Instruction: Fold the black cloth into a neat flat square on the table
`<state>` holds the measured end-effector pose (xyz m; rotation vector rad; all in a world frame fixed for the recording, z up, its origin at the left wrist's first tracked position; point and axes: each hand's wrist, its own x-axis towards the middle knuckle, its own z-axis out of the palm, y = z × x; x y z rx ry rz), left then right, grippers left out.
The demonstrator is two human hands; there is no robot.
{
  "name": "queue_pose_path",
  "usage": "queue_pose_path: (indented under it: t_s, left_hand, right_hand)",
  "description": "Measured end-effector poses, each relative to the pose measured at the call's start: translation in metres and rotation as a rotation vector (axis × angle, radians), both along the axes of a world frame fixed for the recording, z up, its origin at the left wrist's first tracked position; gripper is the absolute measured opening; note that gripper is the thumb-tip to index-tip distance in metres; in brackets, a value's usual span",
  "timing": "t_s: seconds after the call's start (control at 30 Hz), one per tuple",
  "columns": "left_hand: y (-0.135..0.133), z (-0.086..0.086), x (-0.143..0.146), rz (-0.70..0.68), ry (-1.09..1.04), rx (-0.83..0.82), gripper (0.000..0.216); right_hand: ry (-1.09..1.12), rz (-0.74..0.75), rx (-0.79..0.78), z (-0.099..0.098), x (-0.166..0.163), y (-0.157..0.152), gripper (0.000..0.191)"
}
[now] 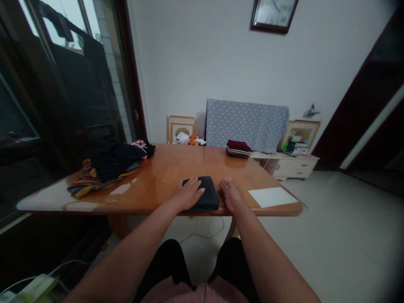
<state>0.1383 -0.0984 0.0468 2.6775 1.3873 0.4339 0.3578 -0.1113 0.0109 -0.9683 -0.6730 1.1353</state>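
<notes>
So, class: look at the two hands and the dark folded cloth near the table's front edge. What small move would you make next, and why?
Probably slide the folded cloth aside. It already looks neatly folded, with the left hand flat on it and the right hand resting beside it.

Bench (164, 168): wood, glossy varnish, smooth, strong window glare on the left end. Folded dark garment (205, 193) under left hand (187, 194): matt cloth, smooth flat surface. Pile of clothes (107, 166): soft cloth, matt, crumpled, part black, part striped. White sheet (271, 196): paper, matt, flat. Maroon stack (238, 147): folded cloth, matt. Dotted cover (246, 124): cloth, matt. Floor (331, 235): smooth, slight sheen.
</notes>
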Motion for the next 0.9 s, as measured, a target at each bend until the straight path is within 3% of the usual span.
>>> queue_pose_path:
  t_s: [0.13, 0.4, 0.53, 0.7, 0.8, 0.9]
  left_hand:
    - [0.001, 0.0, 0.019, -0.053, -0.006, -0.019, 0.067]
    - [0.006, -0.007, 0.034, -0.047, 0.008, -0.074, 0.068]
    - [0.003, -0.006, 0.039, -0.029, 0.049, -0.083, 0.071]
    - [0.0, -0.007, 0.041, 0.004, 0.046, -0.083, 0.068]
    - [-0.007, 0.007, 0.041, -0.003, -0.095, -0.073, 0.061]
    - [-0.033, 0.044, 0.038, -0.109, -0.466, -0.093, 0.043]
  right_hand:
    - [0.078, 0.037, -0.075, 0.002, 0.014, -0.022, 0.018]
    - [-0.506, 0.211, -0.182, 0.013, 0.008, -0.05, 0.034]
    - [-0.622, 0.141, -0.119, 0.012, -0.001, -0.046, 0.035]
    - [-0.577, 0.019, -0.089, 0.004, -0.003, -0.045, 0.033]
    - [-0.553, -0.013, -0.112, 0.002, -0.002, -0.048, 0.031]
    - [-0.55, -0.032, -0.13, 0.001, -0.001, -0.049, 0.03]
